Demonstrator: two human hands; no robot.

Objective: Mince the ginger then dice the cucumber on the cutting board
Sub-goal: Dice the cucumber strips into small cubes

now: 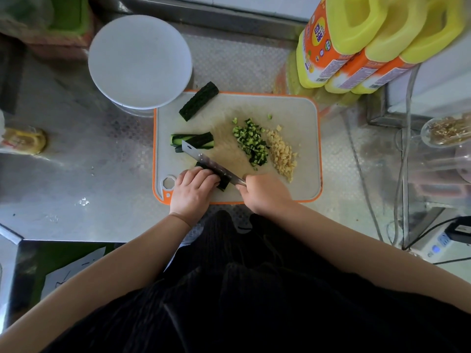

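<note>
Ginger and cucumber on the cutting board

The cutting board is pale with an orange edge and lies flat. On its right side sits a little heap of yellow minced ginger. Just beside it, to the left, is a heap of small green cucumber cubes. A dark green cucumber chunk lies tilted at the top edge. Some long cucumber strips lie in the middle left. One more dark cucumber piece lies near the bottom edge, under the knife.
</note>
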